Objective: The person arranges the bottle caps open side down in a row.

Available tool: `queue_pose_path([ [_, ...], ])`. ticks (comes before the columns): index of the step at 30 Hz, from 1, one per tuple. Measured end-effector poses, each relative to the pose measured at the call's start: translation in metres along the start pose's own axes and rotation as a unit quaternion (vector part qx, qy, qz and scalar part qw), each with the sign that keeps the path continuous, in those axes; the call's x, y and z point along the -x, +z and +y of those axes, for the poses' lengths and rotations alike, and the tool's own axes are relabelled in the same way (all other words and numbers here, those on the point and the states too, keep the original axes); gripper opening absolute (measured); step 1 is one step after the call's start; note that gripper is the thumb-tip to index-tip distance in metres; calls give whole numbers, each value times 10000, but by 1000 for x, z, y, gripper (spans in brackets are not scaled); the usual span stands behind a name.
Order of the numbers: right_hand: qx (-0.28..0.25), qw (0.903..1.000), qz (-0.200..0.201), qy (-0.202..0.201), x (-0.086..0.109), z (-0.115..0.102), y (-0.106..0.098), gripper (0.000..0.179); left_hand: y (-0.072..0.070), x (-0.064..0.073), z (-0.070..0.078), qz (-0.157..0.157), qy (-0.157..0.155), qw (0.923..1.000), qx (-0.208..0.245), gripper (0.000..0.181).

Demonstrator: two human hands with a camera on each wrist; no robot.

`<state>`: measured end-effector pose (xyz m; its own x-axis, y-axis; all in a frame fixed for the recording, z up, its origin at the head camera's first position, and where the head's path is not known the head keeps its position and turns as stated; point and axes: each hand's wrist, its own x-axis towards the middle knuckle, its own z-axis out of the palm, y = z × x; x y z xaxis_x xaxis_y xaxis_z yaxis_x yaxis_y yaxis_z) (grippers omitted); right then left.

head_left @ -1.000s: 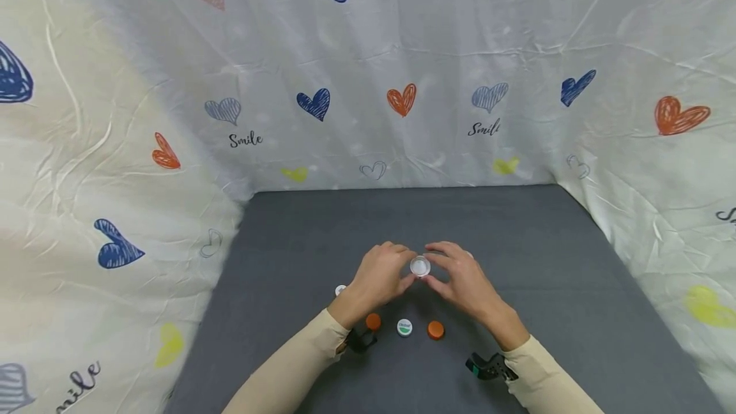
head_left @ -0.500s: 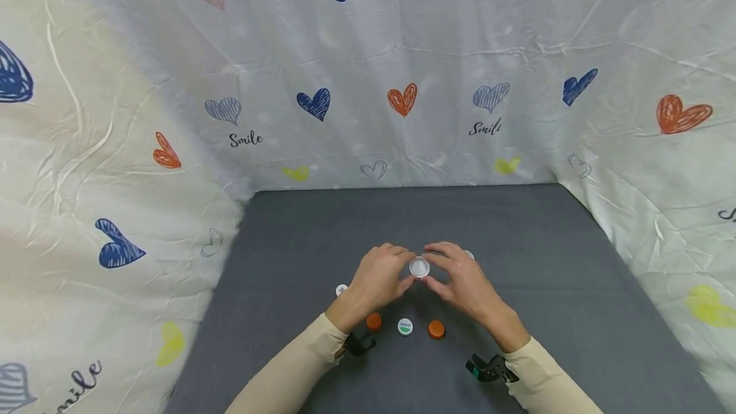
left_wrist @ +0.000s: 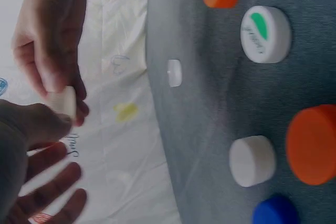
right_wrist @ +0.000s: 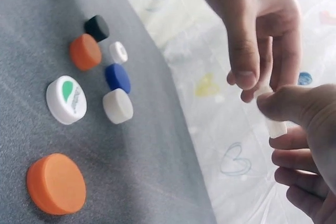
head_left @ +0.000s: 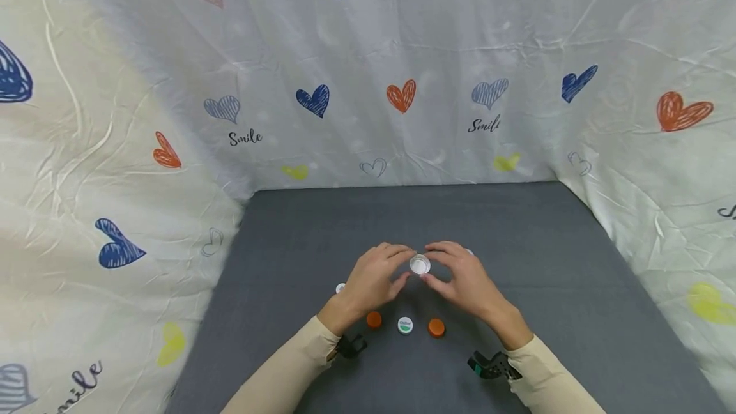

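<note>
A white bottle cap (head_left: 420,264) is held up between both hands, its hollow side facing the head camera. My right hand (head_left: 468,280) pinches the cap's right edge between thumb and fingers. On the other side, my left hand (head_left: 368,280) has its fingertips at the cap's upper left edge. Its thumb lies below that edge, and whether it touches is hard to tell. In the right wrist view the same cap (right_wrist: 276,127) is seen edge-on, partly covered by the right thumb. The left hand's remaining fingers are spread in the left wrist view.
Orange caps (head_left: 374,320), (head_left: 436,328) flank a white cap with a green mark (head_left: 405,325) on the grey tabletop. Further off lie a blue cap (right_wrist: 117,78), a dark cap (right_wrist: 97,28) and white caps (right_wrist: 117,106). A heart-printed cloth (head_left: 368,50) surrounds the table.
The left hand has drawn slightly to the left, its thumb a little further from the cap. The cap has tilted slightly, while the right hand stays almost in place.
</note>
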<state>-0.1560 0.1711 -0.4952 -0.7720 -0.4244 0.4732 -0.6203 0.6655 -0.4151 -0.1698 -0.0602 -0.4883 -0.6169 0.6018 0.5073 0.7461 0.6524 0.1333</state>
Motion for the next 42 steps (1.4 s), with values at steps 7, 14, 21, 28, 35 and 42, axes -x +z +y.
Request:
queue_pose_path([
  [7,-593,9978,-224,209,1,-2,-3,39,2,3,-5,686,510,9955,401,33],
  [14,-719,9970,-125,253,0,-2,-6,32,2,5,-8,785,271,9924,910,22],
  [21,-416,9988,253,-42,-1,0,-9,41,3,6,-10,439,-827,9607,2611,16],
  [28,-295,9973,382,-548,-4,0,-6,53,3,6,-14,-168,-1834,9217,3414,15],
  [35,-158,9923,379,-1169,-6,-4,0,54,2,7,-14,-602,-2147,9025,3685,15],
  [42,-77,9927,395,-1137,-5,-4,3,50,0,9,-14,-673,-2105,9016,3719,19],
])
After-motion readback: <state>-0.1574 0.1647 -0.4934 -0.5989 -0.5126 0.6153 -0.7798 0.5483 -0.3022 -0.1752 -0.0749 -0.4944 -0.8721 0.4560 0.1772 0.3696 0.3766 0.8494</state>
